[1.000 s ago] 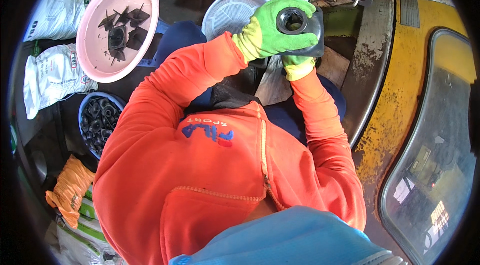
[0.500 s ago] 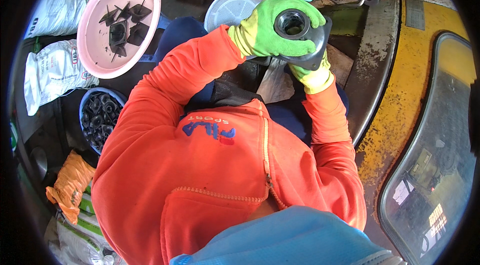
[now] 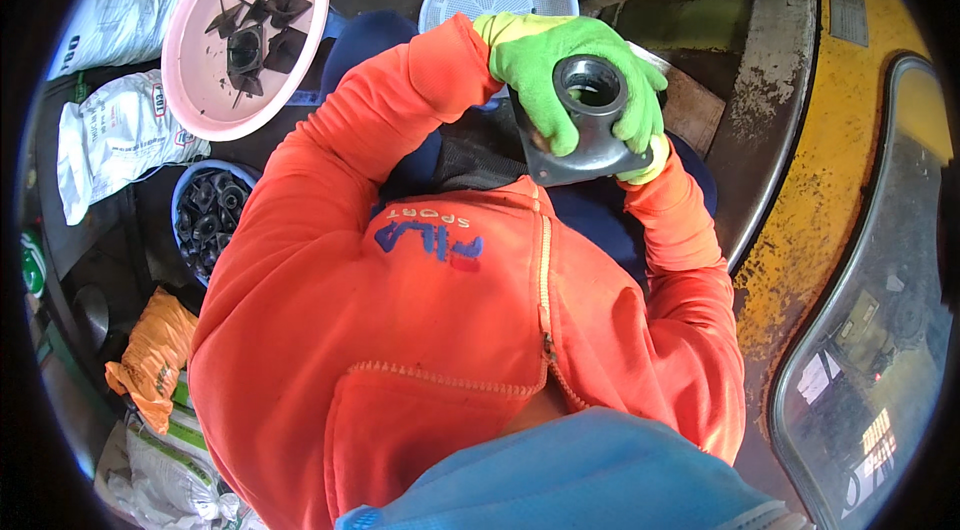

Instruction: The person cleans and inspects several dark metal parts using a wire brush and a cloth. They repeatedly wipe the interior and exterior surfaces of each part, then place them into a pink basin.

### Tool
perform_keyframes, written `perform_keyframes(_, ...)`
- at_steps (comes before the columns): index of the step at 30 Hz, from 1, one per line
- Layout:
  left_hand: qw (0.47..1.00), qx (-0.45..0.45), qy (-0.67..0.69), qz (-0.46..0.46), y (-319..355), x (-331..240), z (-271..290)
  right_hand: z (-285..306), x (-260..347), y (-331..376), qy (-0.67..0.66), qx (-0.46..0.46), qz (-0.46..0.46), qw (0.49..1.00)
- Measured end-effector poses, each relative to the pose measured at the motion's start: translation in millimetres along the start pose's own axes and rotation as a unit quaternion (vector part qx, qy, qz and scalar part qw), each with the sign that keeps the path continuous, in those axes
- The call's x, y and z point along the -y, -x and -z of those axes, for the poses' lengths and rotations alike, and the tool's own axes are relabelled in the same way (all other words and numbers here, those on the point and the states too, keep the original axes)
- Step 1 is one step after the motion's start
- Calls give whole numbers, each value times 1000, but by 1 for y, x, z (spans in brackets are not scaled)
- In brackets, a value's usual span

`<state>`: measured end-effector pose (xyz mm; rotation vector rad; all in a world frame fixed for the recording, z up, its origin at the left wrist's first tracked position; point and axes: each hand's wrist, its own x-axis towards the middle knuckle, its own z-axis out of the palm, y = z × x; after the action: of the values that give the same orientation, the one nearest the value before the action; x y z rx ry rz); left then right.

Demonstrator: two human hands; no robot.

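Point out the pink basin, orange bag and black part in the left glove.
Pink basin (image 3: pixel 207 72), head view: bare inside floor.
Orange bag (image 3: pixel 153 355), head view: its middle.
Black part (image 3: pixel 597 138), head view: body below ring.

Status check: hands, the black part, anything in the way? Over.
Left hand gripping the black part, straddling its round collar. Right hand low at the part's edge, mostly hidden. Collar opening uncovered, facing camera.
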<state>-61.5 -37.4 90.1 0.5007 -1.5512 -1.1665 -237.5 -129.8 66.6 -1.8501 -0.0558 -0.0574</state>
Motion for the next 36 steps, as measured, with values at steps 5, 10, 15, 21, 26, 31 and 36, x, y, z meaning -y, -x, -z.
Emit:
perform_keyframes(5, 991, -72, -107, -21, -6, -15, 24, 18, 21, -31, 417, -129, 133, 890)
perform_keyframes(10, 940, -271, -206, -27, -13, -3, 6, 26, 30, -60, 281, -255, 172, 909)
perform_keyframes(15, 883, -378, -258, -104, -9, 30, -20, 10, 23, -53, 266, -307, 108, 907)
perform_keyframes(21, 894, -332, -274, -123, -6, 17, -10, 18, 32, -46, 425, -208, 134, 870)
perform_keyframes(26, 922, -275, -251, -105, -4, 6, -9, 22, 43, -39, 396, -109, 138, 901)
perform_keyframes(31, 945, -233, -212, -93, -1, 4, -7, 22, 46, -33, 344, -82, 107, 929)
perform_keyframes(36, 959, -209, -175, -79, -2, 2, -7, 20, 42, -25, 280, -91, 88, 952)
